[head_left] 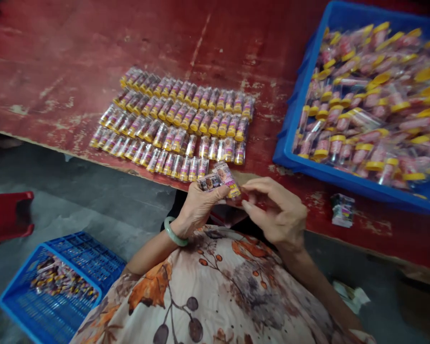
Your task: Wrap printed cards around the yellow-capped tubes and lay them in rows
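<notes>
My left hand (pixel 199 203), with a pale green bangle on its wrist, pinches a few small printed packets (pixel 224 179) in purple, yellow and black at the table's front edge. Just right of them is my right hand (pixel 281 210), its thumb and index finger curled towards the packets with a gap between the tips. Beyond the hands, several slanting rows of small clear tubes (pixel 179 110) with yellow caps and purple labels lie on the red table (pixel 103 52).
A blue crate (pixel 290 129) full of yellow-capped tubes stands at the right. Near it lies a small stack of dark packets (pixel 343 210). On the floor at left are a blue basket (pixel 50 317) holding small pieces and a red stool (pixel 12 217).
</notes>
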Demonstrator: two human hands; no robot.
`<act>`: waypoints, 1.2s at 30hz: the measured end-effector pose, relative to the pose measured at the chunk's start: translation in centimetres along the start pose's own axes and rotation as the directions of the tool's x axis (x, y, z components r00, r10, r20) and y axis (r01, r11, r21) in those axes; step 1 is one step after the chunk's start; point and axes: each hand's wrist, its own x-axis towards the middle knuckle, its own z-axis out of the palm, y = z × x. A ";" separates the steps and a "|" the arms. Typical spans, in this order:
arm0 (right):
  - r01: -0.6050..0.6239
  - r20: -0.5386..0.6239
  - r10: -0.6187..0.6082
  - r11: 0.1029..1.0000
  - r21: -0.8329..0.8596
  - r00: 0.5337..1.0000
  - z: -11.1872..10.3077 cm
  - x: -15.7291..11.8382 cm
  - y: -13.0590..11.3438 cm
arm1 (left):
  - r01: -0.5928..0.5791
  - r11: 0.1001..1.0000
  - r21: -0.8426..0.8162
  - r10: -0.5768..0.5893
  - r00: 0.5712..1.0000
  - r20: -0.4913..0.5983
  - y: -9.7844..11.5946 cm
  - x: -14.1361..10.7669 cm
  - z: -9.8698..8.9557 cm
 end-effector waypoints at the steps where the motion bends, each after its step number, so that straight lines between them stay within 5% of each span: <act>1: -0.054 0.037 0.053 0.998 0.031 0.998 -0.2 0.3 0.1 | -0.004 1.000 0.026 0.003 1.000 0.020 0.1 0.0 -0.3; 6: -0.252 0.112 0.241 0.962 0.101 0.964 1.4 2.6 0.3 | -0.013 0.991 0.136 -0.005 0.992 0.125 1.1 0.0 -1.7; 15: -0.461 0.185 0.423 0.794 0.396 0.887 7.5 9.0 1.2 | -0.110 0.993 0.040 0.115 0.983 -0.145 3.3 0.7 -4.6; 20: -0.473 -0.102 0.477 0.879 0.060 0.873 12.5 13.0 3.4 | -0.086 0.989 -0.123 0.051 0.962 -0.268 4.9 -0.3 -5.8; 24: -0.378 -0.106 0.364 0.902 -0.207 0.925 13.3 13.5 3.1 | -0.016 0.989 -0.148 -0.014 0.980 -0.197 5.6 -1.1 -5.6; 27: -0.292 -0.087 0.279 0.925 -0.244 0.956 10.1 12.7 2.8 | -0.003 0.996 -0.087 -0.013 0.984 -0.179 5.5 -0.9 -5.2; 31: -0.201 -0.210 0.112 0.856 -0.477 0.971 0.2 11.8 4.1 | 0.015 0.998 -0.060 -0.024 0.986 -0.163 4.9 -0.4 -4.6; 34: -0.410 -0.286 0.299 0.570 -0.712 0.911 -7.3 11.9 6.4 | 0.024 0.996 -0.086 -0.040 0.983 -0.181 4.1 -0.3 -3.9; 36: -0.439 -0.232 0.414 0.521 -0.732 0.880 -10.1 12.1 8.2 | 0.024 0.995 -0.096 -0.040 0.983 -0.177 3.6 -0.4 -3.5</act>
